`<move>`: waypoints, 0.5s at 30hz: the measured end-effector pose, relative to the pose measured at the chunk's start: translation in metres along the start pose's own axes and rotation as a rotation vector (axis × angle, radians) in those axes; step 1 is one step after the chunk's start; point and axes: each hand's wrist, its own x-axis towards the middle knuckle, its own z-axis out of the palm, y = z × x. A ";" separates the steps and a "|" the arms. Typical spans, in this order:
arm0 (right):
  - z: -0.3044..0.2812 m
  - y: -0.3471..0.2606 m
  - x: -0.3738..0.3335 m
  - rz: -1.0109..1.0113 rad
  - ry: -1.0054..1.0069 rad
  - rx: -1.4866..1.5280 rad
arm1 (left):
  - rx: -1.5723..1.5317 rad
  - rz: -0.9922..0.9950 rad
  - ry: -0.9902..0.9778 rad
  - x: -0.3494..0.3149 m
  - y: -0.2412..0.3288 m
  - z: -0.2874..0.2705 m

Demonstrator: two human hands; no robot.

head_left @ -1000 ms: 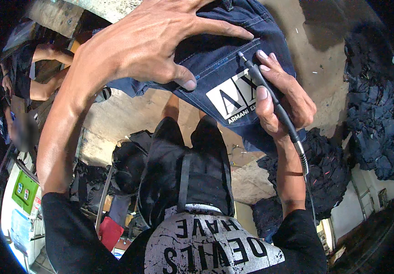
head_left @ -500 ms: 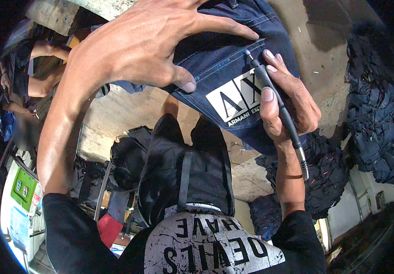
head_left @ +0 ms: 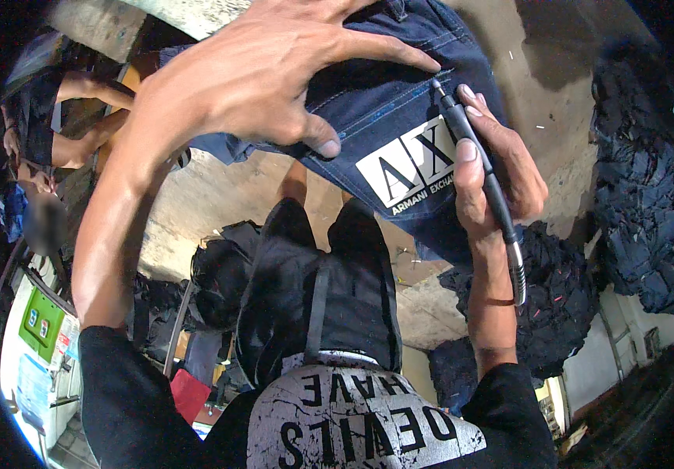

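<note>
A dark blue denim garment [head_left: 353, 168] with light stitching and a white printed patch [head_left: 411, 166] is at the top centre. My left hand [head_left: 251, 78] lies over the denim, its thumb and index finger spread wide beside a seam and holding nothing. From the right, my right hand [head_left: 501, 160] grips a slim black rotary grinder pen [head_left: 487, 168] between thumb and fingers. The pen's small rounded tip points at the seam near my left index fingertip; whether it touches the cloth I cannot tell. A ribbed metal sleeve [head_left: 519, 281] forms its rear end.
Piles of dark cloth [head_left: 642, 180] lie at the right, with another heap [head_left: 552, 301] beside my right forearm. At the far left another person's arms and legs [head_left: 79, 148] show. A green panel [head_left: 40, 316] and a red cloth [head_left: 189, 395] are at the lower left.
The grinder pen's tip has shifted slightly up and right, closer to my left index fingertip. My left hand and the denim appear a little further right.
</note>
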 end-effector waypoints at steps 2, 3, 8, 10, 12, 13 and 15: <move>-0.004 -0.006 -0.003 0.105 0.146 -0.002 | -0.072 -0.012 0.125 -0.009 -0.001 0.000; -0.008 -0.010 -0.006 0.106 0.229 0.005 | -0.102 -0.035 0.240 -0.015 0.000 0.001; -0.056 -0.035 -0.058 0.392 0.560 0.261 | -0.520 -0.680 0.977 -0.088 0.038 0.015; -0.078 -0.041 -0.092 0.441 0.476 0.059 | -1.092 -0.738 0.873 -0.109 0.049 0.023; -0.095 -0.043 -0.123 0.668 0.396 -0.294 | -0.785 -0.613 0.824 -0.123 0.041 0.028; -0.101 -0.039 -0.132 0.714 0.369 -0.299 | -0.683 -0.592 0.826 -0.125 0.033 0.030; -0.105 -0.023 -0.136 0.684 0.434 0.153 | -0.577 -0.609 0.667 -0.135 0.011 0.035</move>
